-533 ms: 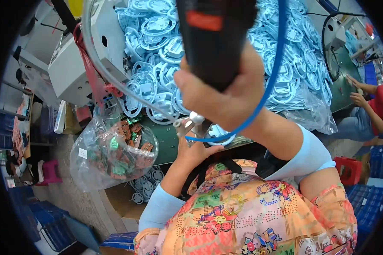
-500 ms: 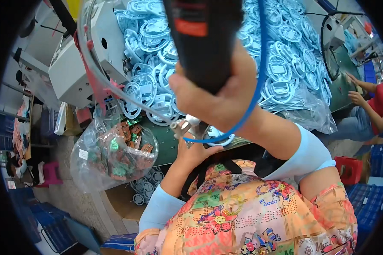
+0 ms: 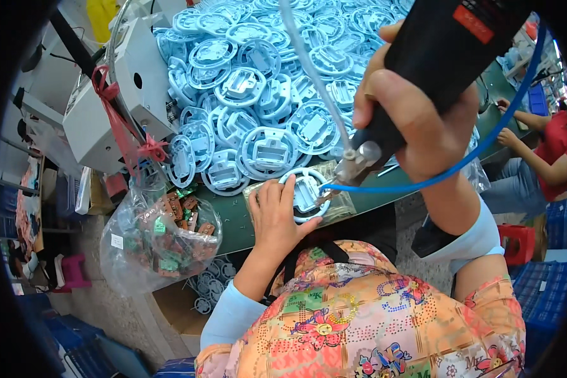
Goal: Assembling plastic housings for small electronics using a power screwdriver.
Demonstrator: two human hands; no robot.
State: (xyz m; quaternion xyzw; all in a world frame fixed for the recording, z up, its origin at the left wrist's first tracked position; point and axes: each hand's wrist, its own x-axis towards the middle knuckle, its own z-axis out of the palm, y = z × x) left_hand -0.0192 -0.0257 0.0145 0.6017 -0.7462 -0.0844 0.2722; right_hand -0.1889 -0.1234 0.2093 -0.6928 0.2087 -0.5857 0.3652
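Note:
My right hand (image 3: 419, 120) is wrapped round a black electric screwdriver (image 3: 457, 47), held tilted with its tip down to the left. A clear tube and a blue hose (image 3: 422, 187) join its metal nose (image 3: 359, 160). The tip reaches the right side of a light-blue round plastic part (image 3: 304, 194); I cannot tell whether it touches a screw. My left hand (image 3: 274, 217) grips that part at its left and near rim, fingers and thumb round the edge. Beneath the part lies a flat tan plate (image 3: 343, 205) on the green bench (image 3: 233, 214).
A big heap of similar blue parts (image 3: 258, 82) covers the far bench. On the left stand a grey-white machine box (image 3: 116, 94) and a clear bag of brown and green pieces (image 3: 164, 242). Below is a carton of round parts (image 3: 211, 283). Another person (image 3: 551, 151) sits at right.
The screwdriver and my right hand have swung right, tilting the tool. The round part under my left hand now shows plainly, with the tip at it.

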